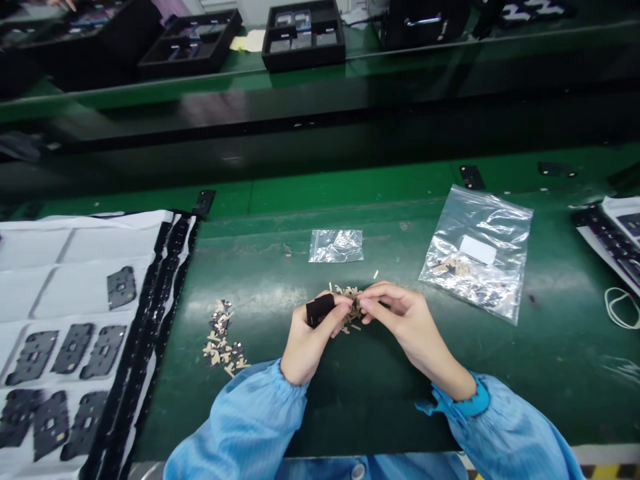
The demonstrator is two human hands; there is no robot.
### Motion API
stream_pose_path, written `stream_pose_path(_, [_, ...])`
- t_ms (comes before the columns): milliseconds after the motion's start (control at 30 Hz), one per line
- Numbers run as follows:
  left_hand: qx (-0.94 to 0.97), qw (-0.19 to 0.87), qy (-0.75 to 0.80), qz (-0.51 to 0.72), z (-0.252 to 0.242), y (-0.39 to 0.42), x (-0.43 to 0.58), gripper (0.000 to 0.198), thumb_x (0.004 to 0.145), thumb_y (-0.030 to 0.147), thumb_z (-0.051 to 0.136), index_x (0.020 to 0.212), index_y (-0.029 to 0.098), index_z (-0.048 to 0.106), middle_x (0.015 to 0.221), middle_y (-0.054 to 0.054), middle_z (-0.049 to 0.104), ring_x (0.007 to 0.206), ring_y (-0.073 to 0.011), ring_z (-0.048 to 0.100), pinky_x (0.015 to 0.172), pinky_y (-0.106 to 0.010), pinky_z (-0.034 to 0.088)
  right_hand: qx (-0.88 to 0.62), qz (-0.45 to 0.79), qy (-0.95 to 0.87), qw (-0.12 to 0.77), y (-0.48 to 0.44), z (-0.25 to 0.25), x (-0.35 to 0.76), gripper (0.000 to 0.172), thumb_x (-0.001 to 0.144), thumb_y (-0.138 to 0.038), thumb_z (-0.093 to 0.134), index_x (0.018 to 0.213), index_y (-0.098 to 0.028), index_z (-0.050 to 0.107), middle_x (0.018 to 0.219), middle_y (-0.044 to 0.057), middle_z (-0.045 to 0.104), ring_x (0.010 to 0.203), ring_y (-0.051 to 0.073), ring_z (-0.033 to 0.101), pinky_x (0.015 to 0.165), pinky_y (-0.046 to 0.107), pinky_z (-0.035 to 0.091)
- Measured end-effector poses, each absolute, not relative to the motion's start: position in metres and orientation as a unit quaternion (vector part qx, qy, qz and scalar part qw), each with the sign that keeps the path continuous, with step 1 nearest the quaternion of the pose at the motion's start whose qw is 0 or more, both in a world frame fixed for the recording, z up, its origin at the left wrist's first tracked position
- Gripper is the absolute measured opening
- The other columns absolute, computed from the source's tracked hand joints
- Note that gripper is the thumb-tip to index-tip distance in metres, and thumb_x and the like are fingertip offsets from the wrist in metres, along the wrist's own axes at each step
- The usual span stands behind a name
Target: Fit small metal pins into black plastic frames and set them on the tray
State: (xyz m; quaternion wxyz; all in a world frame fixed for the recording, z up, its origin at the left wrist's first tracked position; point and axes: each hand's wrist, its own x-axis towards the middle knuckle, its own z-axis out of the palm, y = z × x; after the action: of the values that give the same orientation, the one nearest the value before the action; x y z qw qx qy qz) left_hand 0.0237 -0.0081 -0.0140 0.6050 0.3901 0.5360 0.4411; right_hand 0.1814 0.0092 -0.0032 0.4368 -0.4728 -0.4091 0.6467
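Observation:
My left hand (311, 337), with a black band around a finger, is closed in a pinch over the middle of the green work surface. Facing it, my right hand (407, 323) pinches with thumb and forefinger, the fingertips of both hands almost meeting. A tiny dark piece seems to be between them, too small to name. Beneath and behind the fingers lies a pile of small tan and black pieces (346, 291), partly hidden by the hands. A second heap of similar pieces (220, 340) lies to the left of my left hand.
A small clear zip bag (336, 246) lies beyond the hands. A larger zip bag (477, 257) with similar pieces is at right. Black flat parts (103, 351) rest on a white sectioned tray (85, 250) at left. Black bins (304, 59) stand on the raised shelf behind.

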Motion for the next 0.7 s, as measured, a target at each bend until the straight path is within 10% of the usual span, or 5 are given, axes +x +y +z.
stream_pose_path(700, [0.268, 0.624, 0.531, 0.507, -0.011, 0.001, 0.014, 0.003, 0.072, 0.017, 0.052, 0.075, 0.018, 0.050, 0.063, 0.004, 0.058, 0.048, -0.0124, 0.060, 0.047, -0.025, 0.050, -0.438, 0.695, -0.350, 0.449, 0.002, 0.004, 0.178, 0.007, 0.079, -0.026, 0.065, 0.075, -0.020, 0.065, 0.074, -0.001, 0.056, 0.058, 0.010, 0.055, 0.052, 0.023, 0.048])
